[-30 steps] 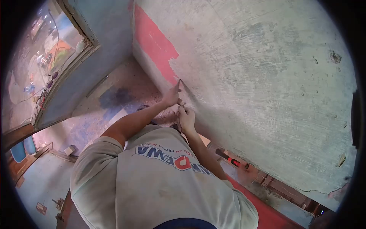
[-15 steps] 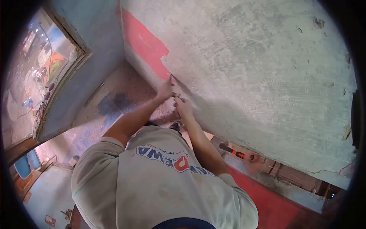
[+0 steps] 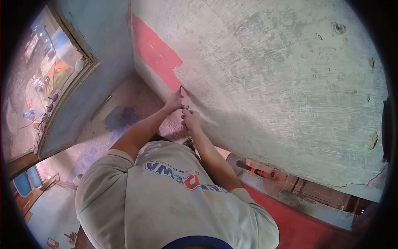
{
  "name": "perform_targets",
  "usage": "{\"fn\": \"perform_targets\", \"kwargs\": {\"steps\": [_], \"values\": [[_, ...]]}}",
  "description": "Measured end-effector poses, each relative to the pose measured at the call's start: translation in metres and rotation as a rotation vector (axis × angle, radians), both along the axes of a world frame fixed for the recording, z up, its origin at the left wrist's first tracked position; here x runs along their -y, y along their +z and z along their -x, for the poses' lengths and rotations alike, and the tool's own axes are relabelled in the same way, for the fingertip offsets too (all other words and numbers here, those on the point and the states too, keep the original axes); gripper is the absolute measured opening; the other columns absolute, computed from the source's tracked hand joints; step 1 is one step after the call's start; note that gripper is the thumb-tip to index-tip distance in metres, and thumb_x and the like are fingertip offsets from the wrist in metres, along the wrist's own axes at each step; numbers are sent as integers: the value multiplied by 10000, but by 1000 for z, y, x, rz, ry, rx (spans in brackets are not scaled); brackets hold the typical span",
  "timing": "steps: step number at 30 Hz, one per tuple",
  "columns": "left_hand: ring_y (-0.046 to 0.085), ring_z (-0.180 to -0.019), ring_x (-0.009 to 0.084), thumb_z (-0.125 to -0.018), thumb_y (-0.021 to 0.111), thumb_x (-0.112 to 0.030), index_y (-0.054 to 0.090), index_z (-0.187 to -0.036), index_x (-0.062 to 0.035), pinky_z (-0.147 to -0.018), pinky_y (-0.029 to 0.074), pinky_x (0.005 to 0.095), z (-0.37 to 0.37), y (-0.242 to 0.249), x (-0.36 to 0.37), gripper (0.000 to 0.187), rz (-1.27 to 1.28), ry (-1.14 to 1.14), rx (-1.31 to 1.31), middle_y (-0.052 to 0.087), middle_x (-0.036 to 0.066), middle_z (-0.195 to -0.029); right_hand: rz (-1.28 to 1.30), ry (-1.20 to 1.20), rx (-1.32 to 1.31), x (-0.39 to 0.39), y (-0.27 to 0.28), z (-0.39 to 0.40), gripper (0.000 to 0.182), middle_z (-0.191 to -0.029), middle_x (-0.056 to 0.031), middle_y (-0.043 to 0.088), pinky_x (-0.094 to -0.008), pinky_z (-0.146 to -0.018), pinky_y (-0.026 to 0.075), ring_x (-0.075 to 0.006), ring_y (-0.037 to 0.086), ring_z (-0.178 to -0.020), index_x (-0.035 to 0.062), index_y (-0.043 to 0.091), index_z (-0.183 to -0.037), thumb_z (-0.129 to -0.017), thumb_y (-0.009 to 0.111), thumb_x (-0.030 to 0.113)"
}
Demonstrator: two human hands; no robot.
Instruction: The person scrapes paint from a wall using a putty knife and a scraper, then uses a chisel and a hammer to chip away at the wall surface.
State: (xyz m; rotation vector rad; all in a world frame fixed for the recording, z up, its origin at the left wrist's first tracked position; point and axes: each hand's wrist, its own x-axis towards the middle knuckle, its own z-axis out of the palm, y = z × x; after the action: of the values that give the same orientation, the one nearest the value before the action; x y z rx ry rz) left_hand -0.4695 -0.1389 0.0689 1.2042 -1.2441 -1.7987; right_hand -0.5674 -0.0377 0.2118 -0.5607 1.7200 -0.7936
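Observation:
My left hand (image 3: pixel 174 102) is closed on a scraper with a thin dark blade (image 3: pixel 181 88), whose tip is against the wall at the lower end of a pink paint patch (image 3: pixel 156 50). Just below and to the right, my right hand (image 3: pixel 191 120) has its fingers curled round the handle end of the same scraper. Most of the handle is hidden by the fingers. The patch has a jagged right edge, beside bare grey-white wall (image 3: pixel 257 83) with streaky marks.
To the left, a bluish wall (image 3: pixel 103 45) meets the worked wall in a corner, with a window opening (image 3: pixel 83 66) beside it. A red-and-black-handled tool (image 3: pixel 255 170) lies low on the right. Blue stains mark the dusty floor (image 3: pixel 124 118).
Both hands and the scraper have shifted slightly down and left in view, along the edge of the pink patch. The camera view has shifted a little too.

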Motion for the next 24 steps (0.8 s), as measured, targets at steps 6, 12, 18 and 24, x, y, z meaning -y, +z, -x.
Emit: {"fn": "perform_targets", "kwargs": {"steps": [6, 12, 18, 24], "values": [[749, -870, 316, -1015, 503, -118, 209, -1650, -69, -772, 649, 394, 4, 24, -17, 701, 130, -13, 107, 591, 279, -1362, 50, 32, -30, -18, -6, 9, 265, -681, -22, 570, -287, -401, 350, -109, 518, -477, 25, 668, -902, -995, 643, 272], [754, -846, 319, -979, 476, -35, 187, -1664, -91, -735, 646, 396, 21, 33, -22, 746, 52, 28, 108, 605, 279, -1367, 44, 123, -106, -19, 2, 32, 265, -684, -28, 587, -291, -416, 370, -112, 536, -492, 17, 688, -902, -989, 648, 264], [722, -987, 327, -990, 538, -88, 171, -1671, -92, -728, 642, 393, -11, -9, 13, 774, -113, -6, 113, 591, 299, -1381, 11, 120, -89, 15, -26, 2, 271, -731, -42, 625, -304, -462, 439, -130, 585, -529, -35, 696, -994, -989, 634, 228], [686, -1071, 294, -997, 626, -191, 204, -1665, -81, -748, 641, 383, 33, 36, -43, 798, -7, 48, -31, 604, 286, -1364, 589, 155, -512, -48, -42, 37, 283, -773, -54, 634, -310, -548, 495, -161, 607, -600, -52, 671, -1164, -955, 615, 129]]}}
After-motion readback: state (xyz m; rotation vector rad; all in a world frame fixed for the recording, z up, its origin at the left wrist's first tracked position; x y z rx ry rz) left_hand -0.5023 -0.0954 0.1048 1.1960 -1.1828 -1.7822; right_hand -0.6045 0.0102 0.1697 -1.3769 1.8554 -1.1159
